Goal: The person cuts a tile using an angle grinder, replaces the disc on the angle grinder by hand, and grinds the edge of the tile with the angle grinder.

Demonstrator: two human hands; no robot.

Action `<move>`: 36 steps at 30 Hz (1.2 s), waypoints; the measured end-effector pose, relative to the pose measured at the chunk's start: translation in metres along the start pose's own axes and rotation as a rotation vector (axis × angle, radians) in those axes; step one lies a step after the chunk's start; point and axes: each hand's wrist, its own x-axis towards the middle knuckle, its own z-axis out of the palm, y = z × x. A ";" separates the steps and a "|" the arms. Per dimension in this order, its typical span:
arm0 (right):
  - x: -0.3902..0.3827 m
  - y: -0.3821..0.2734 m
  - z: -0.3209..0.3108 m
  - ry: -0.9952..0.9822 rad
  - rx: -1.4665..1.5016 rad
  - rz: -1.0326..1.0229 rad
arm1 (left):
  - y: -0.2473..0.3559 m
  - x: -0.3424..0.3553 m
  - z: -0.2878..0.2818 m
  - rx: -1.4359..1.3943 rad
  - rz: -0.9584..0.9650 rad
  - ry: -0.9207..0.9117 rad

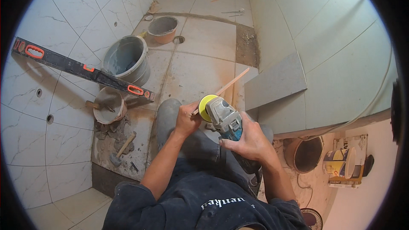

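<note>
My right hand is wrapped round the body of a grey and teal angle grinder, held above my knees. A yellow-rimmed disc on the grinder faces my left hand. That hand is closed on a narrow, orange-tan strip, perhaps cut tile, which slants away to the upper right. The disc sits against or very near the strip; whether they touch I cannot tell. Part of the strip is hidden behind the disc and grinder.
Left of me, a long black spirit level leans across a large grey bucket. A small bucket and a hammer lie nearby. Further off stands another bucket beside a floor drain hole. A grey tile leans on the right wall.
</note>
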 end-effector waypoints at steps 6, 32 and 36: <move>0.009 0.012 -0.013 0.049 -0.007 0.090 | 0.002 -0.001 0.002 -0.062 -0.073 -0.002; 0.016 0.008 -0.026 0.080 0.017 0.082 | -0.006 0.000 0.003 -0.044 -0.032 -0.023; 0.019 0.015 -0.027 0.137 0.054 0.063 | -0.007 0.000 0.004 -0.050 0.001 -0.024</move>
